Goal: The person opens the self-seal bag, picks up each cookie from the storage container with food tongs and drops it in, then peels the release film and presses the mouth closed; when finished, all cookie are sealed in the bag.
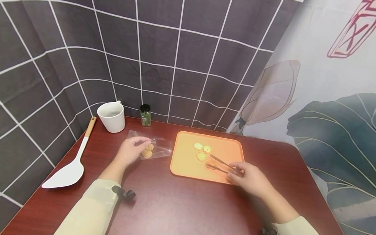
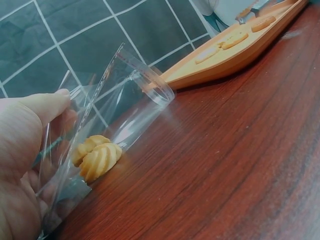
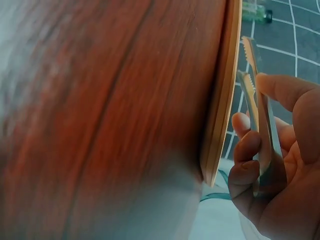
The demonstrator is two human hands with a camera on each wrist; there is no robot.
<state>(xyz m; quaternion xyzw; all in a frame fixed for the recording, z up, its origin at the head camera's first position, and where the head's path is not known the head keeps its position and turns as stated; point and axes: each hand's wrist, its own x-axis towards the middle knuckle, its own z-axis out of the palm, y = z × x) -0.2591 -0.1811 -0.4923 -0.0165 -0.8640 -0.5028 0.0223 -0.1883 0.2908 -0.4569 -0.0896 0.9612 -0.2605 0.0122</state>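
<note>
My left hand [image 1: 131,151] pinches the near side of a clear plastic bag [image 1: 164,151], its mouth facing the tray. Ridged, golden piped cookies [image 2: 101,160] lie inside the bag, low down in the left wrist view. Over the right part of an orange tray [image 1: 180,169], my right hand [image 1: 251,178] grips metal tongs [image 3: 267,135] between thumb and fingers. The tongs' toothed tips stand apart. One tip overlaps a reddish-brown cookie [image 1: 210,164] in the head view; the other is near three pale yellow cookies [image 1: 201,156] grouped on the tray.
A white mug [image 1: 112,118] and a small green-filled jar [image 1: 146,116] with a black lid stand at the back left. A white turner [image 1: 68,174] with a wooden handle lies along the table's left edge. Dark gridded cloth [image 1: 158,78] hangs behind the table [image 1: 153,206].
</note>
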